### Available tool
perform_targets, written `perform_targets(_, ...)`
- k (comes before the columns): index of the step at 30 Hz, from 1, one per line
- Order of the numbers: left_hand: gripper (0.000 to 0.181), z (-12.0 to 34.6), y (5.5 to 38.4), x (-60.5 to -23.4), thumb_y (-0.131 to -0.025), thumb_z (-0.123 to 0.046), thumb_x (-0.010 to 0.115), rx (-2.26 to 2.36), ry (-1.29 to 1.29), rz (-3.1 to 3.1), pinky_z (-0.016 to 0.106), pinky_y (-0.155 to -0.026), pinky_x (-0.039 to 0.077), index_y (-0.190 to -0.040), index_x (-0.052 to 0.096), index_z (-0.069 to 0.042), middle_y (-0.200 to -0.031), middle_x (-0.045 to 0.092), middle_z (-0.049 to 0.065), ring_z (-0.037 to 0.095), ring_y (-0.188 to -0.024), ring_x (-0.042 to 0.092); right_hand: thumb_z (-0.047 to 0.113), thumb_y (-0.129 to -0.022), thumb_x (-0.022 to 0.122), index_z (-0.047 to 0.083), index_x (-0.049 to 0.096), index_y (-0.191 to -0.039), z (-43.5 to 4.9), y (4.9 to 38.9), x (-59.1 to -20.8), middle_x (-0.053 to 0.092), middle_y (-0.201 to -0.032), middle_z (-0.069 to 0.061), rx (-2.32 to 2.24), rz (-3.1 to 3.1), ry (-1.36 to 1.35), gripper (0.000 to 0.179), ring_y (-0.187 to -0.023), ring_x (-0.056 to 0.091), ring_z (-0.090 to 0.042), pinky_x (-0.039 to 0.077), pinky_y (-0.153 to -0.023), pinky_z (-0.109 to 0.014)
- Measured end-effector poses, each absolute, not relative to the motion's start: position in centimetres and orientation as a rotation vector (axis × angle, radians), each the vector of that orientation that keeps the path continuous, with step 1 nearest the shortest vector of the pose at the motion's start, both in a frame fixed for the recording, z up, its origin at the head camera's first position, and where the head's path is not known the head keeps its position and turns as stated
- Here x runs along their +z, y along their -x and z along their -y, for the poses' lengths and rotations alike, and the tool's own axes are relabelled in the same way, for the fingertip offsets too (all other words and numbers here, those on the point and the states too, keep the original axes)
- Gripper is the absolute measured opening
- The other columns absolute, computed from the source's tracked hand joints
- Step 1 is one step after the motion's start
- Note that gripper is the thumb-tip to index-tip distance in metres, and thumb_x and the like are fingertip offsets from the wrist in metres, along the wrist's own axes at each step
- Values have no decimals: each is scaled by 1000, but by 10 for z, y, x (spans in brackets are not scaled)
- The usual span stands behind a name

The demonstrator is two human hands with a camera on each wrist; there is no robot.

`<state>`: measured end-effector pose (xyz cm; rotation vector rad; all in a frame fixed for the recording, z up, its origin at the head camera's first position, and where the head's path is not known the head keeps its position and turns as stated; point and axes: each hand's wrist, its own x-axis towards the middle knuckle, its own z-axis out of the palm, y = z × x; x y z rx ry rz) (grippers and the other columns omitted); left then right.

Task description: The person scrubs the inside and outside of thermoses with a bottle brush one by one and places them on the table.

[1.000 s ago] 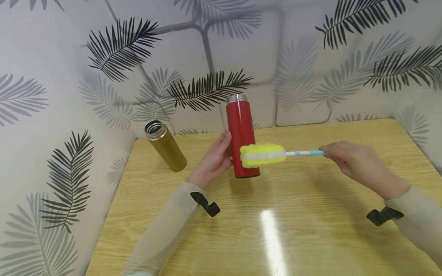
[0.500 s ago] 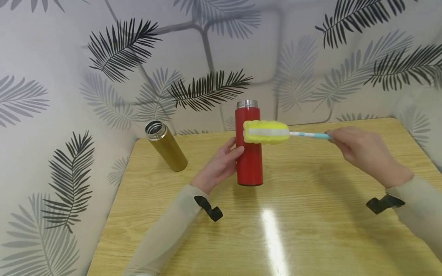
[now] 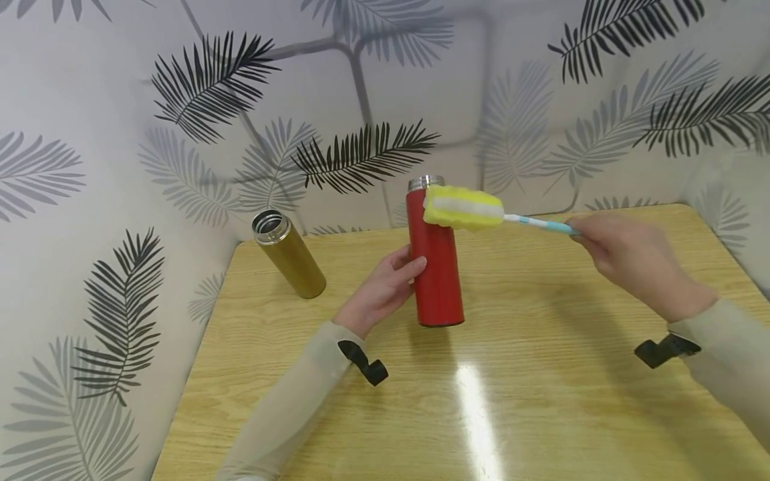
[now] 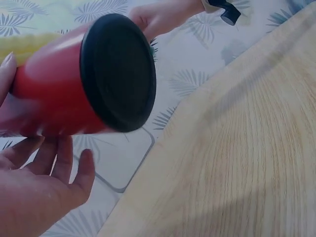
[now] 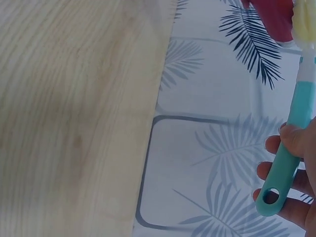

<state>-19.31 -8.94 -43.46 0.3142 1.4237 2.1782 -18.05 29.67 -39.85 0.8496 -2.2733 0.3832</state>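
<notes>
My left hand (image 3: 385, 287) grips a red thermos bottle (image 3: 438, 280) around its lower middle, holding it above the table and slightly tilted. The bottle has a bare metal neck and no lid on it; its black base (image 4: 121, 74) faces the left wrist camera. In my right hand (image 3: 631, 257) is a bottle brush with a yellow sponge head (image 3: 463, 208) and a teal and white handle (image 5: 291, 133). The sponge head lies across the front of the bottle's upper part in the head view, just under the neck. Whether it touches the bottle, I cannot tell.
A gold thermos bottle (image 3: 295, 260), open at the top, stands on the wooden table (image 3: 385, 414) at the back left. Behind the table rises a wall (image 3: 529, 100) with a leaf pattern. Black straps hang at both wrists.
The red bottle has shifted right and slightly down, and its top now leans left. The brush head has risen from the bottle's lower part to just under its neck.
</notes>
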Motion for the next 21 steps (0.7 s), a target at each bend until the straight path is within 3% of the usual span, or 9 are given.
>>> perform_targets(1, 82, 90, 194, -435, -91, -34, 83, 2199, -304, -1404, 34, -105, 46, -154, 39, -5, -131, 62, 1, 16, -120, 59, 50, -112, 34, 4, 74, -108, -296, 180, -400, 75, -89, -14, 384, 2275, -860, 61, -74, 72, -35, 54, -54, -54)
perform_targets(3, 81, 91, 195, -435, -89, -34, 84, 2240, -287, -1368, 34, -104, 46, -151, 39, -9, -127, 64, 0, 16, -119, 60, 51, -111, 34, 4, 75, -108, -295, 178, -403, 75, -88, -14, 396, 2278, -880, 62, -73, 72, -34, 54, -53, -53)
perform_targets(7, 44, 93, 198, -435, -106, -13, 60, 2298, -250, -1330, 34, -104, 47, -146, 41, -14, -123, 66, 1, 18, -120, 59, 51, -111, 34, 5, 76, -107, -294, 175, -409, 76, -90, -12, 404, 2296, -918, 62, -75, 73, -32, 56, -56, -52)
perform_targets(9, 38, 95, 199, -434, -109, -7, 49, 2311, -234, -1331, 33, -104, 47, -146, 42, -14, -126, 65, 1, 18, -122, 57, 52, -111, 33, 4, 76, -107, -295, 173, -412, 76, -91, -11, 413, 2307, -935, 64, -76, 73, -32, 57, -58, -52)
perform_targets(16, 59, 101, 202, -434, -99, -25, 72, 2346, -196, -1336, 32, -101, 50, -151, 46, -12, -131, 63, 4, 19, -119, 60, 51, -112, 31, 5, 76, -109, -300, 165, -421, 77, -94, -9, 400, 2334, -1010, 65, -78, 73, -30, 57, -54, -49)
perform_targets(18, 58, 102, 203, -433, -101, -25, 69, 2357, -182, -1357, 36, -97, 53, -152, 44, -15, -130, 65, 4, 19, -116, 62, 50, -112, 30, 6, 76, -109, -302, 164, -422, 77, -94, -8, 394, 2334, -1040, 64, -78, 73, -29, 56, -53, -47)
perform_targets(21, 49, 102, 203, -433, -109, -16, 56, 2339, -171, -1428, 40, -90, 55, -156, 42, -20, -124, 68, 2, 18, -110, 66, 47, -113, 31, 7, 75, -109, -305, 161, -424, 76, -94, -8, 383, 2322, -1067, 60, -78, 73, -28, 55, -51, -45)
